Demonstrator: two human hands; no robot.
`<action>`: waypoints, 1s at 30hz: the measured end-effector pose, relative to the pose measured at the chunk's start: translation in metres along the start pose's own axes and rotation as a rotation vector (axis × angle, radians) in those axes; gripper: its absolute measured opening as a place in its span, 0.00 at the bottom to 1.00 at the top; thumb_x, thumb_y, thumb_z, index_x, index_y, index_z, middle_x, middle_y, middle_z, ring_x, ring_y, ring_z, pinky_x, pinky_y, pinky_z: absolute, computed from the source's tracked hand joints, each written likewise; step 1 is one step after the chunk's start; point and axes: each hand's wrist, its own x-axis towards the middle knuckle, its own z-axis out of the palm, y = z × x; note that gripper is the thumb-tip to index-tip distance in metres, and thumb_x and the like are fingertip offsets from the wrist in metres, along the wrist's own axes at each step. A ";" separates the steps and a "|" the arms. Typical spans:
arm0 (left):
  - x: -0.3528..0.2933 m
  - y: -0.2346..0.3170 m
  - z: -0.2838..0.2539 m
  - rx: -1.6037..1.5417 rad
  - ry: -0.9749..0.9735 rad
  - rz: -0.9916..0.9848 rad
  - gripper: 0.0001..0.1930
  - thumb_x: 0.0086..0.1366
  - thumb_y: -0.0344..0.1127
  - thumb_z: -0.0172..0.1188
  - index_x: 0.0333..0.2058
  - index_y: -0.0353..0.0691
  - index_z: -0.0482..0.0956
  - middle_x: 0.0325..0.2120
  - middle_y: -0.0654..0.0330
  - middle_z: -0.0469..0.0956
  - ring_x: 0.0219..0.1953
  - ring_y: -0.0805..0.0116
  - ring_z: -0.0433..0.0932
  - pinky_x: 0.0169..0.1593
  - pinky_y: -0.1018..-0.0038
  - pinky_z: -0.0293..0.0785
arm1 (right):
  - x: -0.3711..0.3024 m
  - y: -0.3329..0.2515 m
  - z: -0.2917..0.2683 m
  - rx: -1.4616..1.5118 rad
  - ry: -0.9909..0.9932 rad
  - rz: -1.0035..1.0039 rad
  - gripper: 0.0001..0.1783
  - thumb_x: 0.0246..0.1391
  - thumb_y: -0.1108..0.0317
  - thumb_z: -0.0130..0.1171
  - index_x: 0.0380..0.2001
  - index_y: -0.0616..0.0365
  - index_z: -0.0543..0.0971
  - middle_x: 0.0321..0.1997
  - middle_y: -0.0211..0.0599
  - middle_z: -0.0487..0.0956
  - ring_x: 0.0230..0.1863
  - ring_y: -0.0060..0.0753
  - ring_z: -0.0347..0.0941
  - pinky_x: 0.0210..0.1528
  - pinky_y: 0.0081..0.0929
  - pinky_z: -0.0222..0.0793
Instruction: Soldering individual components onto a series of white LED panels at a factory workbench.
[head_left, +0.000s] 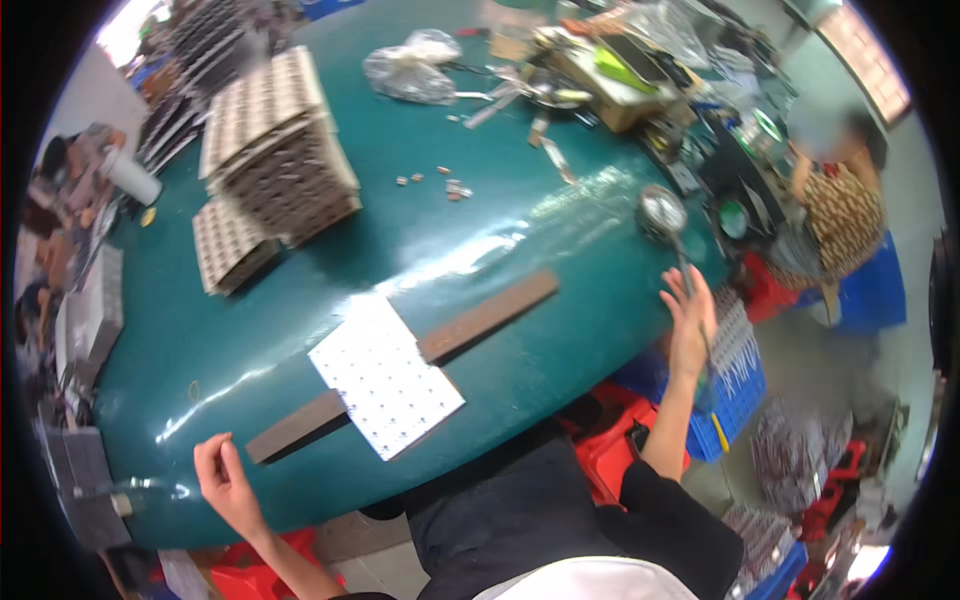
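Between the person's two hands, a white sheet patterned with rows of small dark dots lies tilted across a brown bar on a glossy green table. The bar shows on both sides of the sheet; whether it is one piece or two is hidden. Its nearer end lies just right of the left hand, whose fingers are loosely curled; nothing shows in them, but I cannot tell whether something small is pinched there.

The right hand is raised by the table's edge, well apart from the sheet. The dark handle of a round-headed metal tool runs along it, the head lying beyond the fingertips. The fingers look partly spread; I cannot tell whether they close around the handle.

Beyond the left hand stands a stack of beige dimpled trays. Between that stack and the tool's head lie small pieces. Just below and right of the right hand is a blue crate.
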 end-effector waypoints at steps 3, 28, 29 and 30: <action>0.014 0.004 0.019 -0.017 0.105 0.063 0.01 0.65 0.24 0.56 0.33 0.35 0.75 0.28 0.67 0.66 0.27 0.80 0.58 0.29 0.82 0.54 | -0.004 0.006 -0.003 -0.079 0.166 -0.155 0.19 0.68 0.62 0.52 0.53 0.66 0.70 0.53 0.49 0.75 0.55 0.40 0.75 0.55 0.32 0.72; 0.058 0.025 0.093 -0.344 -0.065 0.239 0.03 0.63 0.27 0.58 0.36 0.39 0.78 0.27 0.58 0.69 0.29 0.64 0.71 0.36 0.71 0.68 | -0.026 -0.022 0.243 0.550 -0.775 0.257 0.09 0.56 0.67 0.53 0.34 0.62 0.70 0.35 0.48 0.78 0.18 0.19 0.62 0.30 0.15 0.63; 0.056 0.024 0.094 -0.329 -0.053 0.227 0.03 0.63 0.27 0.58 0.36 0.39 0.78 0.27 0.58 0.69 0.29 0.64 0.71 0.36 0.71 0.68 | -0.032 -0.019 0.241 0.519 -0.814 0.258 0.09 0.57 0.67 0.53 0.34 0.62 0.69 0.35 0.48 0.78 0.17 0.19 0.62 0.29 0.17 0.64; 0.055 0.022 0.096 -0.245 -0.004 0.343 0.04 0.61 0.26 0.59 0.36 0.39 0.78 0.27 0.58 0.69 0.29 0.62 0.71 0.35 0.69 0.69 | -0.036 -0.018 0.243 0.526 -0.830 0.263 0.09 0.57 0.67 0.53 0.34 0.62 0.69 0.35 0.48 0.78 0.17 0.19 0.62 0.29 0.17 0.64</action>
